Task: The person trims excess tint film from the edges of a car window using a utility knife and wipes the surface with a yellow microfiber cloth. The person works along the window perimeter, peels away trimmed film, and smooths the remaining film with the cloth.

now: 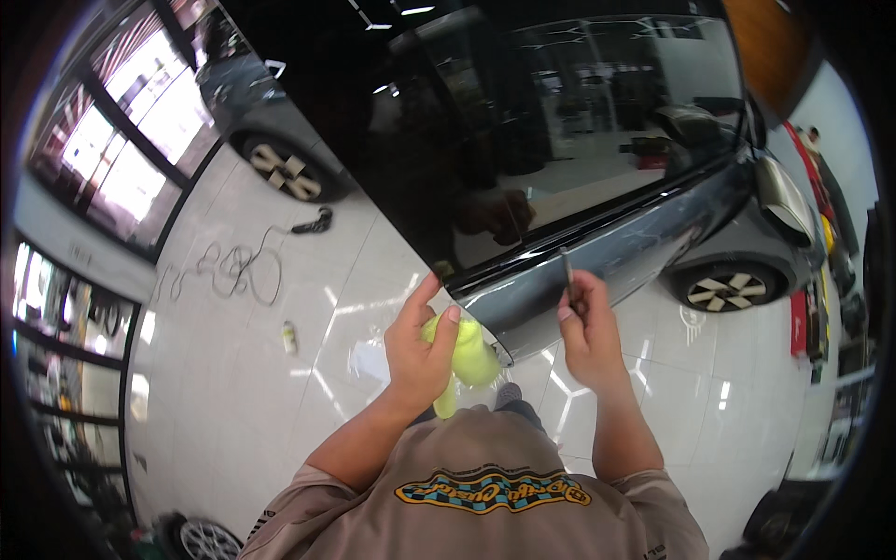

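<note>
In front of me is a grey car door (597,266) with a dark, reflective window (560,140). My left hand (420,345) is closed round a bright yellow-green cloth (478,359), which hangs down below the door's left corner. Its index fingertip reaches up to the door's edge, by the bottom corner of the window. My right hand (590,331) pinches a slim, dark, stick-like tool (567,269), held upright close to the door panel under the window line. What kind of tool it is I cannot make out.
A black corded tool (313,222) lies on the tiled floor (233,392) at left, its cable (243,271) coiled beside it. Nearer stands a small bottle (289,338). Another car's wheel (283,170) is at far left; a front wheel (728,287) and side mirror (782,201) are at right.
</note>
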Motion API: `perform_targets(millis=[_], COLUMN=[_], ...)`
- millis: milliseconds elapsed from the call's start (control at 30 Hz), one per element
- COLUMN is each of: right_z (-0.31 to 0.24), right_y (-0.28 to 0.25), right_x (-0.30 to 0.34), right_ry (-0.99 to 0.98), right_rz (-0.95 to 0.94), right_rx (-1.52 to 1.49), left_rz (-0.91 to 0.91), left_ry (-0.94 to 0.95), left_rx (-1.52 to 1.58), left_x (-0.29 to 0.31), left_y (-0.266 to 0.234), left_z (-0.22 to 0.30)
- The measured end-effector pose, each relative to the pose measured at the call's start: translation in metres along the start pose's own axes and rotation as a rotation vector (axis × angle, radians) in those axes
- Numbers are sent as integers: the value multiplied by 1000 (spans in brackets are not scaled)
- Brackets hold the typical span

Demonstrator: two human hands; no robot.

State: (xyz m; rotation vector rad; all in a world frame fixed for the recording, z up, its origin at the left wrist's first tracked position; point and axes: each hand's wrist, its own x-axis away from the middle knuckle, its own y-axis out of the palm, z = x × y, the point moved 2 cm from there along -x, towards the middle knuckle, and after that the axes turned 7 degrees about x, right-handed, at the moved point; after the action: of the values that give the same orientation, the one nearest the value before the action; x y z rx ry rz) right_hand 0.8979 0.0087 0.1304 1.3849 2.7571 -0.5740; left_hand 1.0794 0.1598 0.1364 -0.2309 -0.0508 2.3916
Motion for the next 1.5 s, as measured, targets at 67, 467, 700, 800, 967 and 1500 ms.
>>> perform_targets(millis=[67,467,700,800,967,1500], right_z=[-19,-37,-40,-41,-45,-52], right_y=[-2,25,31,33,35,52], right_x=[1,-17,-20,-22,-24,-49], right_ry=[-159,-535,-538,-541,-561,-563], right_rz=[-187,-357,-347,-337,-318,-228], right_rx=[186,469,558,575,631,703], left_rz=[63,269,280,261,235,238], left_ry=[30,-19,21,30,2,-3], left_rx=[2,310,412,415,361,335], left_x=[11,19,10,7,0,-37], left_y=[8,22,22,21,18,7], left_z=[-1,-2,-3,-3,-4,-17])
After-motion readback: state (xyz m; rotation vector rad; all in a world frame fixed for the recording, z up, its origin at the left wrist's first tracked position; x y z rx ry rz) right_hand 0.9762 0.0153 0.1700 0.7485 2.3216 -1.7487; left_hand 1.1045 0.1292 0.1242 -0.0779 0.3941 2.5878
